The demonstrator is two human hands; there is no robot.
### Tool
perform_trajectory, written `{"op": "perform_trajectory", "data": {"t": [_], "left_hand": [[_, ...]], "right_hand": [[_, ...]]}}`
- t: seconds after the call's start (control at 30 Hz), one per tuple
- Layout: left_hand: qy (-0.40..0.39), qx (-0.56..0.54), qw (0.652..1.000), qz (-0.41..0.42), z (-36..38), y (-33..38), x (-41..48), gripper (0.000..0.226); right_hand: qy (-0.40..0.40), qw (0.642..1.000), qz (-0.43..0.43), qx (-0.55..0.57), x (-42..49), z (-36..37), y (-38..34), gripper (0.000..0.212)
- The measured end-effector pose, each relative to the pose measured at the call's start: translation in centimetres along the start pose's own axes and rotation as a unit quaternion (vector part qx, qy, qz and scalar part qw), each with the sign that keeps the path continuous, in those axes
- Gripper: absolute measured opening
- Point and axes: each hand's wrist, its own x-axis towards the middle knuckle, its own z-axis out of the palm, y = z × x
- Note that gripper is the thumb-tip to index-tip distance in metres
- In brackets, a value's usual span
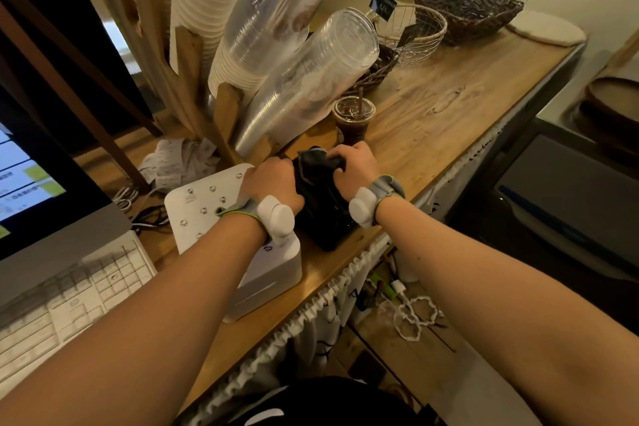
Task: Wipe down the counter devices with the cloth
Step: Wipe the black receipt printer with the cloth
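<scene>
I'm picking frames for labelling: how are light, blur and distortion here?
Head view: warm, dim light; the keyboard is smeared; the counter edge bows from the wide lens; the black device under the cloth sinks into shadow; the screen glows bright.

Dim warm indoor light, wide-angle edge distortion, soft blur.

The cloth (316, 162) is rendered in dark grey on top of the black device (326, 218). Left of the device, a white box (204, 199) is printed with small dark motifs. Under the device, the counter (449, 97) is marked by brown wood grain.
</scene>
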Motion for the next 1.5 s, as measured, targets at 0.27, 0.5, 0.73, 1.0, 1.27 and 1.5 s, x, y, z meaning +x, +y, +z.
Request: {"op": "perform_trajectory", "data": {"t": [0.27, 0.5, 0.73, 1.0, 1.27, 1.5], "left_hand": [[0.014, 0.011, 1.0, 0.022, 0.2, -0.4, 0.2, 0.032], [-0.007, 0.018, 1.0, 0.011, 0.5, 0.1, 0.9, 0.039], [-0.005, 0.043, 0.999, 0.011, 1.2, -0.1, 0.9, 0.083], [-0.031, 0.056, 0.998, 0.013, 0.9, 0.1, 1.3, 0.073], [-0.017, 0.057, 0.998, -0.002, 1.2, 0.4, 1.0, 0.063], [-0.043, 0.068, 0.997, -0.001, 0.7, 0.6, 1.1, 0.071]], "right_hand": [[-0.05, 0.998, -0.042, -0.001, -2.4, -0.9, 0.7, 0.025], [0.016, 0.997, 0.041, 0.059, -5.0, 0.4, -0.5, 0.021], [-0.007, 0.973, 0.189, 0.131, -5.2, -1.4, 2.7, 0.015], [0.017, 0.921, 0.277, 0.275, -7.8, 0.7, 1.3, 0.019], [0.018, 0.927, 0.258, 0.273, -8.5, 1.1, 0.1, 0.034], [0.074, 0.87, 0.36, 0.329, -8.0, 0.9, 2.6, 0.025]]}}
